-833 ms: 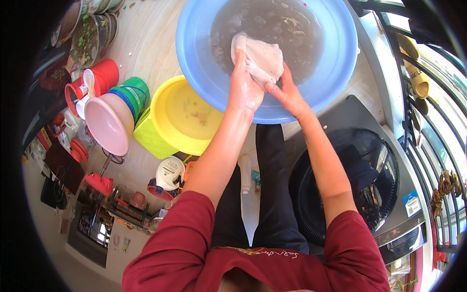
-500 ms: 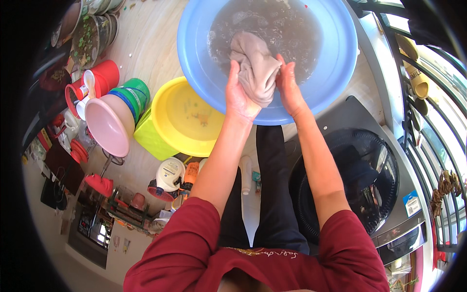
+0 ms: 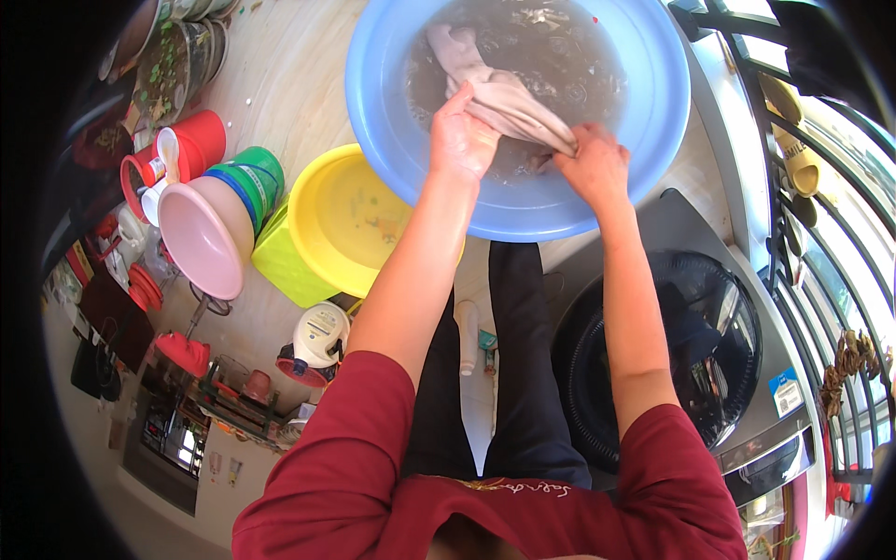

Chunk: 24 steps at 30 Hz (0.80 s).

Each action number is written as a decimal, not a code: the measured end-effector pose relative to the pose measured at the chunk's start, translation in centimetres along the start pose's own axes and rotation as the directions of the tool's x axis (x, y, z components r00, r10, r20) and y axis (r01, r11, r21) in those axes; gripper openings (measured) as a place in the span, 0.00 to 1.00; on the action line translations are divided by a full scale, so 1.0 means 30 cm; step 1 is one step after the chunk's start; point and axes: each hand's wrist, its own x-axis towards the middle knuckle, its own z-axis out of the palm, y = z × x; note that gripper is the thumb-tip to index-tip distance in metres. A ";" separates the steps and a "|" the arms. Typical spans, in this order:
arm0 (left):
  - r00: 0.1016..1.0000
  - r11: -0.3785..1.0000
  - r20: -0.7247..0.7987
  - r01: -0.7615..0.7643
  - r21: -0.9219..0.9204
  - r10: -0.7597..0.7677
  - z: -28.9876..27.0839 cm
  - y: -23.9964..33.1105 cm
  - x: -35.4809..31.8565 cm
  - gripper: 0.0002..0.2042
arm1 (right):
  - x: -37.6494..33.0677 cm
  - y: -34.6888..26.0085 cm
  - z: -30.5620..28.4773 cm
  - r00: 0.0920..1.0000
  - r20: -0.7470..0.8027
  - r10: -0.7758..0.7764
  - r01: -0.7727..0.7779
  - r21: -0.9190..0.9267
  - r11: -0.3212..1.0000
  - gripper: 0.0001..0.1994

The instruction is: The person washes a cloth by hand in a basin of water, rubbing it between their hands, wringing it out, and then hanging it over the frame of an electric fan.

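A wet, pale pinkish-beige cloth (image 3: pixel 509 101) is stretched over murky, bubbly water in a large blue basin (image 3: pixel 661 121). My left hand (image 3: pixel 464 140) grips its middle, palm turned up and thumb over the fabric, with the fingers partly hidden. At the cloth's right end, my right hand (image 3: pixel 595 166) is closed on a bunched part, knuckles up. Between the hands the fabric lies in taut, long folds. The cloth's far end droops to the upper left, against the water.
A yellow basin (image 3: pixel 308 210) stands left of the blue one, near a pink basin (image 3: pixel 201 243), a green bucket (image 3: pixel 266 177) and a red bucket (image 3: pixel 207 135). At right sits a dark appliance with a round glossy lid (image 3: pixel 691 345), beside a barred window (image 3: pixel 793 280).
My right hand has turned over and closed on the cloth's end, moving right. The bundled cloth is now drawn out lengthwise, its far end reaching to the upper left.
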 end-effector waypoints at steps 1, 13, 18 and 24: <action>0.999 1.000 -0.029 -0.014 0.020 0.015 -0.005 -0.024 0.023 0.24 | 0.008 0.007 0.034 0.973 -0.227 -0.034 0.023 -0.049 0.999 0.36; 0.899 0.954 -0.431 0.193 0.228 -0.079 -0.101 -0.069 -0.004 0.38 | 0.299 0.023 0.144 0.941 -0.286 -0.180 0.162 -0.084 0.983 0.25; 0.963 0.964 -0.100 0.257 0.070 -0.250 0.006 -0.068 -0.044 0.40 | -0.019 -0.191 0.024 0.737 -0.631 -0.243 0.412 0.134 0.901 0.22; 0.915 0.967 0.352 0.124 0.221 -0.198 -0.036 -0.075 0.052 0.23 | -0.332 -0.321 -0.037 0.851 -0.503 -0.151 0.430 0.505 0.748 0.26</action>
